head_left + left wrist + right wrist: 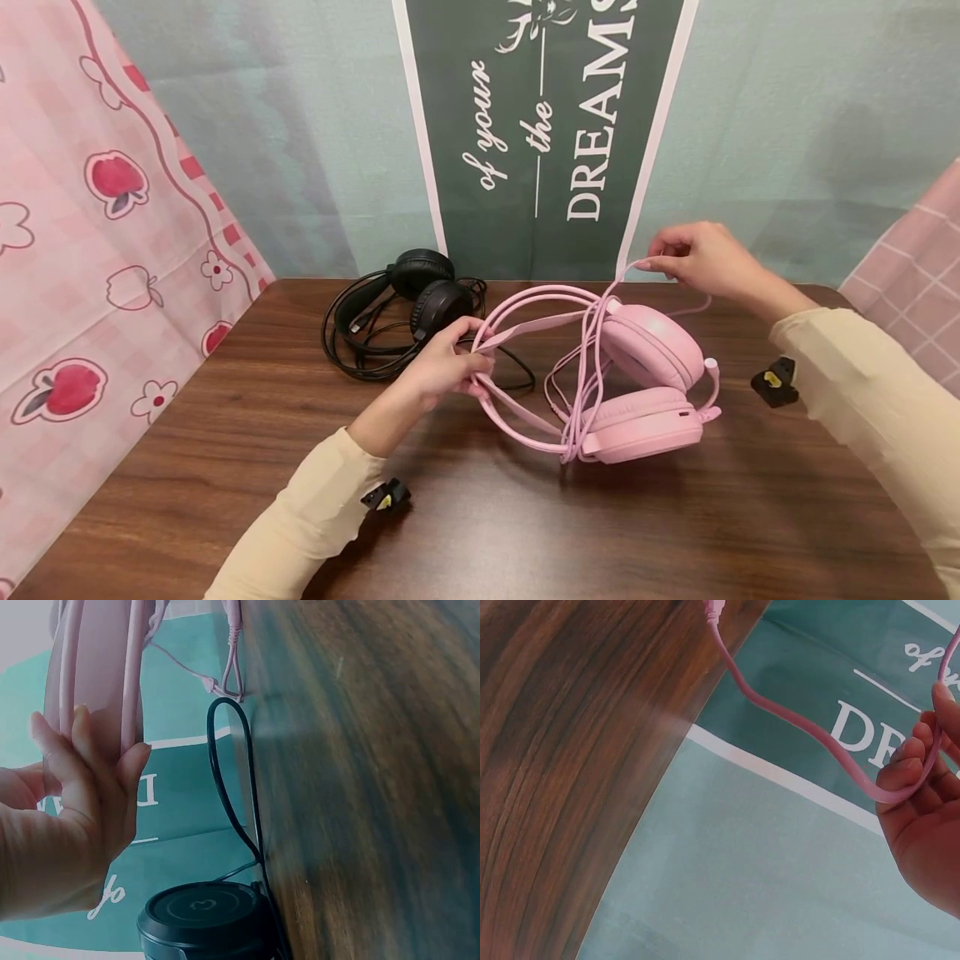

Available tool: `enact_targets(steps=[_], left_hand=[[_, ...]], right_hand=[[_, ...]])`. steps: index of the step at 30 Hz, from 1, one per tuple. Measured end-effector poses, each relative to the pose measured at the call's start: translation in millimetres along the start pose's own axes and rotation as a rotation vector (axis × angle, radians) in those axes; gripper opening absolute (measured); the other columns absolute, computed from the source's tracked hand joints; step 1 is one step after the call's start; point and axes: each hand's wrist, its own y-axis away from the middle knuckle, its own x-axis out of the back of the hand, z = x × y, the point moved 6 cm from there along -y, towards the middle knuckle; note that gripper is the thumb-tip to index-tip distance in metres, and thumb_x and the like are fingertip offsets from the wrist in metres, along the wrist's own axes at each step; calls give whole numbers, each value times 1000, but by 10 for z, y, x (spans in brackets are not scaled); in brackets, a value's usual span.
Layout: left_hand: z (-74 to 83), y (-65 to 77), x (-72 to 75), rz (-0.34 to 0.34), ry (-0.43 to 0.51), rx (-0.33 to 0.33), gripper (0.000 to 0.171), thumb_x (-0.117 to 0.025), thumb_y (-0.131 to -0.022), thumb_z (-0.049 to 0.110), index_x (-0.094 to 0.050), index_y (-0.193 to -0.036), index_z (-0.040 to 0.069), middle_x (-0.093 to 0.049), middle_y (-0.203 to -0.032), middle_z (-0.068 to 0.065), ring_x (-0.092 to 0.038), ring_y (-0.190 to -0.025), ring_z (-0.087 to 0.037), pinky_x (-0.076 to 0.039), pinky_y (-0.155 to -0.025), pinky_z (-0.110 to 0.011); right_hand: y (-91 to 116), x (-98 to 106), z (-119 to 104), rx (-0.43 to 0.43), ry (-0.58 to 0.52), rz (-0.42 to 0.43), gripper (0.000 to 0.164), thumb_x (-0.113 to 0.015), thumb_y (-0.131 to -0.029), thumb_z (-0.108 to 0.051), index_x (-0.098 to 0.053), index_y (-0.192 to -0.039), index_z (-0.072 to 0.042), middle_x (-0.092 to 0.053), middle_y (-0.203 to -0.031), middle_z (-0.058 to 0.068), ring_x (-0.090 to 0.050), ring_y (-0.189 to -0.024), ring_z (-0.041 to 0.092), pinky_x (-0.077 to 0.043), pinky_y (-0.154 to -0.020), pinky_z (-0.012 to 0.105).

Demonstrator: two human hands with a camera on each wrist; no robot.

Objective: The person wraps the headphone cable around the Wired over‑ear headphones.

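Pink headphones (652, 342) with a small microphone (712, 375) lie on their side over the table, ear cups toward the right. Several turns of their pink cable (581, 400) wrap across the headband near the cups. My left hand (453, 358) grips the top of the headband (94, 675), thumb on one side and fingers on the other. Above and right of the cups, my right hand (701, 258) pinches a length of the cable; in the right wrist view a pink plug (714, 609) hangs at the end of the loose part (802, 724).
Black headphones (442, 304) with a coiled black cable (360, 358) lie at the back left of the brown wooden table (480, 533). Behind the table hangs a green cloth banner (555, 150) with white lettering. A pink patterned cloth (112, 275) borders the left side.
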Motion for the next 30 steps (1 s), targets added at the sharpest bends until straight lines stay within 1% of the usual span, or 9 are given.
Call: enact_targets(steps=[5, 11, 15, 17, 20, 23, 26, 30], left_hand=[[-16, 4, 67, 18, 33, 8, 38, -52, -82, -13, -45, -114, 4, -54, -76, -17, -56, -52, -17, -52, -45, -25], [-4, 10, 126, 24, 53, 11, 38, -51, -83, -12, -44, -116, 4, -54, -74, -12, -55, -53, -16, -51, -45, -24], [4, 22, 170, 41, 79, 11, 36, -51, -84, -11, -44, -115, 4, -55, -75, -11, -56, -53, -15, -50, -44, -22], [9, 28, 195, 53, 94, 12, 34, -51, -85, -10, -44, -115, 4, -56, -74, -9, -56, -50, -14, -49, -43, -19], [17, 30, 218, 65, 117, 12, 33, -52, -85, -9, -42, -114, 4, -57, -72, -7, -56, -46, -13, -47, -41, -16], [16, 27, 228, 74, 140, 21, 32, -52, -86, -7, -42, -114, 4, -57, -71, -6, -55, -45, -12, -46, -41, -15], [3, 23, 240, 76, 174, 32, 31, -52, -87, -7, -42, -114, 5, -57, -71, -6, -56, -46, -11, -46, -41, -15], [-8, 32, 286, 85, 227, 40, 28, -50, -88, -7, -42, -111, 7, -56, -70, -5, -55, -47, -11, -45, -41, -14]], right_hand=[[27, -16, 52, -14, -9, -47, 14, -70, -82, -17, -63, -74, -7, -49, -53, 4, -44, -45, 13, -33, -44, 26], [62, -42, 139, -66, -89, -107, 9, -67, -84, -11, -63, -78, -5, -51, -55, 5, -46, -45, 12, -34, -39, 24], [91, -68, 205, -103, -160, -164, 6, -64, -84, -6, -62, -82, -1, -52, -58, 6, -47, -48, 12, -39, -40, 24], [102, -93, 248, -129, -196, -195, 4, -64, -84, -4, -62, -84, 0, -53, -59, 7, -49, -49, 13, -44, -42, 24], [108, -126, 287, -140, -228, -233, 5, -64, -84, -2, -63, -86, 2, -54, -60, 7, -51, -50, 14, -48, -46, 25], [109, -149, 291, -132, -227, -254, 5, -63, -85, -5, -63, -86, 1, -54, -60, 6, -51, -51, 14, -47, -47, 25], [120, -160, 287, -111, -192, -263, 7, -59, -87, -5, -64, -84, -1, -55, -62, 5, -50, -54, 13, -43, -49, 24], [153, -166, 291, -100, -146, -259, 10, -57, -88, -5, -65, -81, -4, -58, -69, 4, -49, -62, 14, -40, -55, 25]])
